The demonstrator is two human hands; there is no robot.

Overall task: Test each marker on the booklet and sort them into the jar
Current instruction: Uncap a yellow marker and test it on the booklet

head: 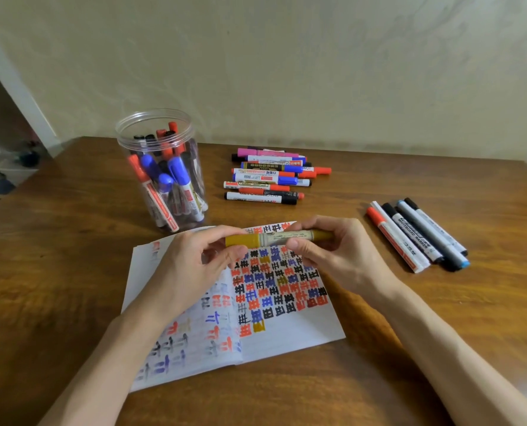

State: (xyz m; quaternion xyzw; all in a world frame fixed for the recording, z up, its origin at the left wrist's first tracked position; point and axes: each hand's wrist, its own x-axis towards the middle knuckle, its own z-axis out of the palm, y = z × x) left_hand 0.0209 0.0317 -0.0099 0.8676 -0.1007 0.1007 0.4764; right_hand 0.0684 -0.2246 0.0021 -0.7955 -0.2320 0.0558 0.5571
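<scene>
While both hands pinch the gold marker (279, 238), left hand (191, 265) on cap, right hand (329, 256) on barrel, a jerky uncapping risks smearing the booklet (302, 330).

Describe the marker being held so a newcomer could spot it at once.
Start at the open booklet at the table's near centre. Just above it both hands hold one marker level, left hand on its cap. It alone is gold; the others are red, blue, black or pink.

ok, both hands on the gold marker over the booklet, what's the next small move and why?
Probably pull the cap off. The left hand pinches the gold cap end of the gold-and-white marker while the right hand holds the barrel, and it is level above the open paper booklet with the cap seated.
</scene>
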